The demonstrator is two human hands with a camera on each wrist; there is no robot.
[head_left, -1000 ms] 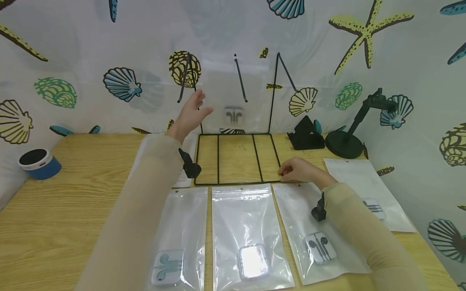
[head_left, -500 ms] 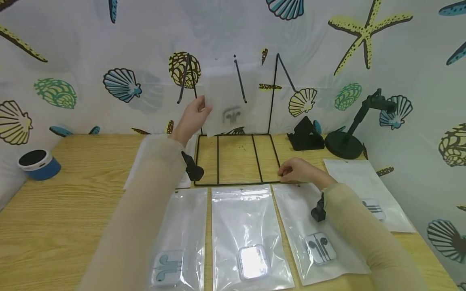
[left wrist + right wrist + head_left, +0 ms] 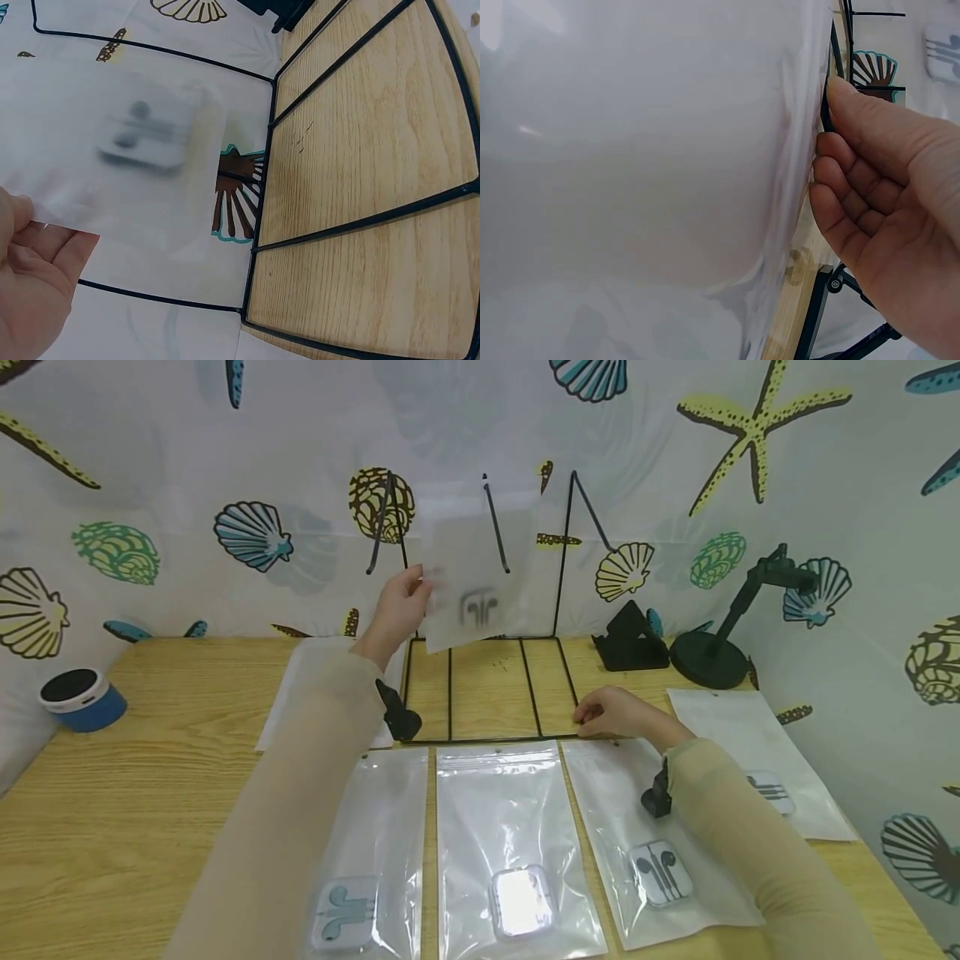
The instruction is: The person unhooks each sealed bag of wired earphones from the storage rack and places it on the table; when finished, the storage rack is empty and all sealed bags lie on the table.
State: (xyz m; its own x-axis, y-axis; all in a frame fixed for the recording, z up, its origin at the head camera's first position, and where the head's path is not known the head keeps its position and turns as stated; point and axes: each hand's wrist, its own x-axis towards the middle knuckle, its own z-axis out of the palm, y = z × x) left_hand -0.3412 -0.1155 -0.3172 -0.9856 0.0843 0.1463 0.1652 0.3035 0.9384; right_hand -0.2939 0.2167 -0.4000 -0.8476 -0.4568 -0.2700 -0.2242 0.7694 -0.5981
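My left hand point(image 3: 396, 612) pinches the left edge of a frosted zip bag point(image 3: 461, 543) at the middle hook of a black wire rack point(image 3: 522, 681). Through its film, earphones in a case point(image 3: 478, 607) show as a dark blur. The left wrist view has thumb and fingers point(image 3: 37, 255) at the bag's lower edge. My right hand point(image 3: 618, 714) holds the front right corner of the rack's base, thumb and curled fingers point(image 3: 855, 180) on the wire. The rack's hooks point(image 3: 497, 527) point toward me, the outer ones bare.
Three clear-fronted bags with earphone cases lie in front: left point(image 3: 386, 827), middle point(image 3: 502, 810) and right point(image 3: 600, 793). Another bag point(image 3: 720, 718) lies far right, a white one point(image 3: 292, 685) left. Behind are a black stand point(image 3: 708, 656), a folded black holder point(image 3: 630, 639) and a blue jar point(image 3: 86, 706).
My left hand has closed from spread fingers to a pinch on the hanging bag's edge and come slightly lower. The bag's bottom has swung toward me. My right hand stays put.
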